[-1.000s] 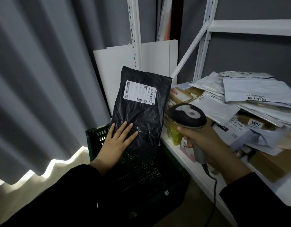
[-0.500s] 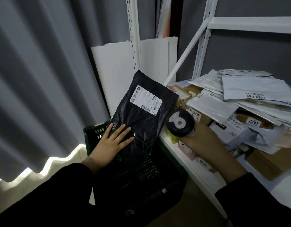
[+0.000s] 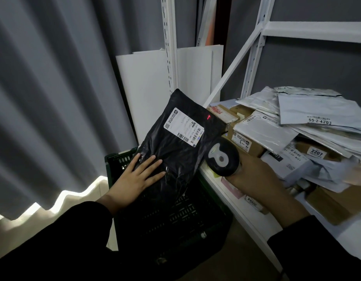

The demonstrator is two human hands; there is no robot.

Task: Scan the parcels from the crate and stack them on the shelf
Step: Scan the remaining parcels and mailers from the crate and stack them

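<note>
On the left, the left hand (image 3: 138, 177) lies flat and open on the low end of the black parcel (image 3: 179, 142), fingers spread, pressing it so it leans up over the dark green crate (image 3: 118, 161). The parcel is a soft plastic bag. It is crinkled and shiny, so it looks light, floppy and a bit slippery. I think a flat palm under it, or a pinch at the thick bottom edge, would hold it best, because a grab at one corner would let it droop. The white label (image 3: 183, 129) faces up, and a small red dot (image 3: 208, 117) glows on the bag just right of the label, not on the bars.

To the right, the right hand (image 3: 254, 179) is closed around the scanner (image 3: 223, 157), which points at the parcel. Farther right, the shelf (image 3: 236, 205) carries a messy pile of parcels (image 3: 297, 126), grey bags and brown boxes. A floppy bag may slide off that pile.
</note>
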